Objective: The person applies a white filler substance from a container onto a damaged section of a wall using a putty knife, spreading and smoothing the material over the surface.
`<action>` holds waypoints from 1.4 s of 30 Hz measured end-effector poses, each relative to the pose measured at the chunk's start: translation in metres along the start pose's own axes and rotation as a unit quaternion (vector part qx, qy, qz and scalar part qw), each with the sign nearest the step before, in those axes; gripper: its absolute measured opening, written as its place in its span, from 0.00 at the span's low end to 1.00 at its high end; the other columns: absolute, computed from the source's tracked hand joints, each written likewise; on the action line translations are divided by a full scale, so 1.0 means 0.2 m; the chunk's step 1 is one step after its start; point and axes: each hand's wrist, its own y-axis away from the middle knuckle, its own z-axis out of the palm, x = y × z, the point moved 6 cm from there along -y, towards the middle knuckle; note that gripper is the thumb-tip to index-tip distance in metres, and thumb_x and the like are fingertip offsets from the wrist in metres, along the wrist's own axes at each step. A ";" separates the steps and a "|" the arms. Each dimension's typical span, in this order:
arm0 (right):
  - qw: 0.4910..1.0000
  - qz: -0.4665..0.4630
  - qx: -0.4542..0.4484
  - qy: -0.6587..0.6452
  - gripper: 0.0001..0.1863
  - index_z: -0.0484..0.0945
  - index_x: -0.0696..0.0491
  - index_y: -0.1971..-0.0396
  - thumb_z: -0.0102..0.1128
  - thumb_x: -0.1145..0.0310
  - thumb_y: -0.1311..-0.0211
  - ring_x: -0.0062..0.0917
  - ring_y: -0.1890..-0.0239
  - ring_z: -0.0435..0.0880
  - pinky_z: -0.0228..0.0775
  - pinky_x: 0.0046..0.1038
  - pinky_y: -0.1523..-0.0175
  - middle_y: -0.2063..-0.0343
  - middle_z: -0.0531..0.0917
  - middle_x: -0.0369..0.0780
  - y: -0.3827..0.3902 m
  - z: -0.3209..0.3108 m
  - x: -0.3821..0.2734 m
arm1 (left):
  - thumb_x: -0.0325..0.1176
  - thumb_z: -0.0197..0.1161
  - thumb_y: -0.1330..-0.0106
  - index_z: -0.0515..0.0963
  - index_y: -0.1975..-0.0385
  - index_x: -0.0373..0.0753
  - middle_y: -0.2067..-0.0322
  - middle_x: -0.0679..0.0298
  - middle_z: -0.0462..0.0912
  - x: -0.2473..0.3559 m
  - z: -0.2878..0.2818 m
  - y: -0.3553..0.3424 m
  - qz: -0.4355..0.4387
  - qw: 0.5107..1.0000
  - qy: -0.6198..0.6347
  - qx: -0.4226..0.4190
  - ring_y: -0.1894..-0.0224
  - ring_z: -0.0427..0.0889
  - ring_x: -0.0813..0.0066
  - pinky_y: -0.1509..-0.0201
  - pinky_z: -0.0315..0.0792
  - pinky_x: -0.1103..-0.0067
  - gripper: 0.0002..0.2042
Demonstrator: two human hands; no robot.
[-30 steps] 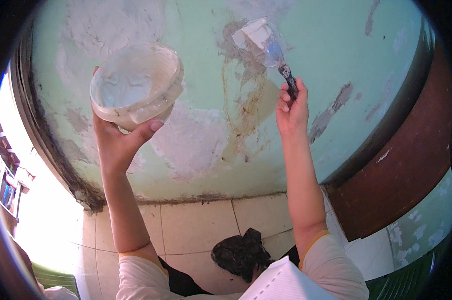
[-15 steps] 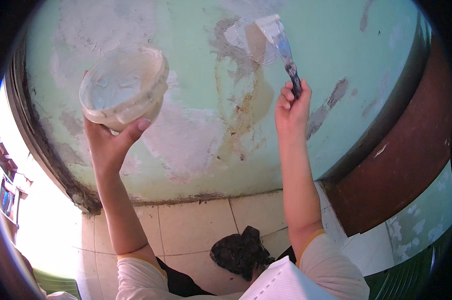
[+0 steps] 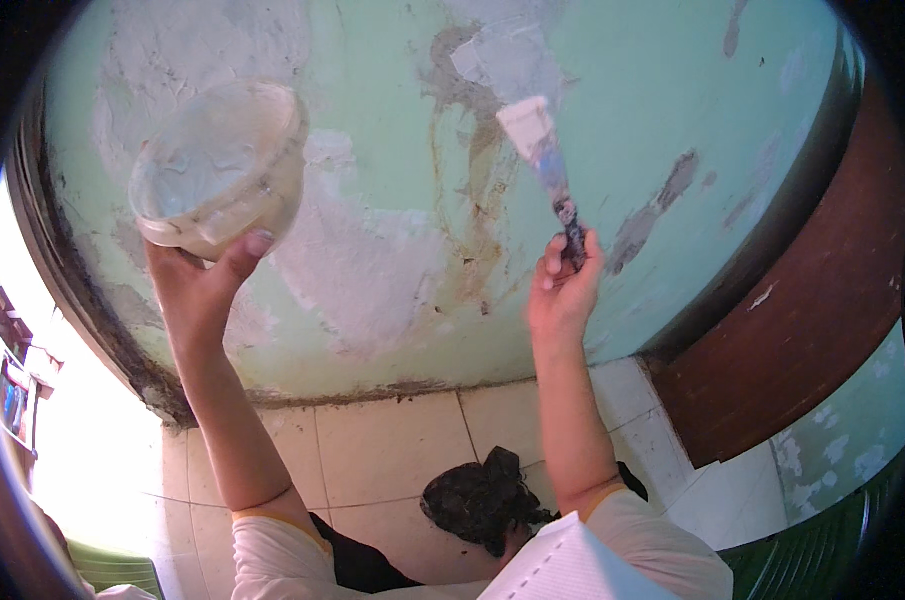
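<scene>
Lower now than a moment ago, your putty knife has slid down the peeling pale green plaster wall [image 3: 693, 90], which fills the view above the cream floor tiles [image 3: 393, 450]. Your left hand [image 3: 198, 290] cups the round, plaster-smeared translucent plastic tub [image 3: 223, 165] from below. Your right hand [image 3: 565, 285] is wrapped tight around the dark-handled, white-coated putty knife [image 3: 543, 160], blade against the wall.

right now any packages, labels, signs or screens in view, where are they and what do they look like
Tub: the only package-like thing, a round pale translucent container smeared with white filler, held up in the left hand against the green wall; no label shows on it.
Labels, signs, screens: none that can be made out; small blurred coloured shapes at the far left edge are too unclear to tell.
</scene>
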 end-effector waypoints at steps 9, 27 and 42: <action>0.688 -0.522 -0.216 0.455 0.22 0.79 0.56 0.40 0.64 0.75 0.35 0.29 0.57 0.76 0.71 0.29 0.51 0.58 0.80 0.40 -0.03 0.33 -0.08 | 0.43 0.86 0.61 0.64 0.34 0.30 0.44 0.53 0.78 0.08 0.03 0.00 0.031 0.998 0.055 0.018 0.42 0.78 0.63 0.37 0.74 0.69 0.52; 0.547 -0.556 -0.235 0.579 0.26 0.70 0.57 0.32 0.57 0.73 0.29 0.34 0.61 0.71 0.63 0.36 0.51 0.64 0.77 0.40 -0.04 0.24 0.12 | 0.46 0.86 0.60 0.65 0.35 0.30 0.45 0.52 0.79 0.03 -0.01 0.01 0.011 0.999 0.037 0.036 0.41 0.78 0.61 0.36 0.74 0.68 0.52; 0.598 -0.510 -0.216 0.579 0.26 0.68 0.56 0.31 0.54 0.69 0.27 0.33 0.64 0.70 0.65 0.35 0.56 0.67 0.76 0.40 0.00 0.18 0.04 | 0.45 0.86 0.59 0.66 0.37 0.30 0.45 0.53 0.79 0.05 0.03 -0.02 0.018 0.998 0.055 0.008 0.42 0.79 0.59 0.37 0.76 0.67 0.49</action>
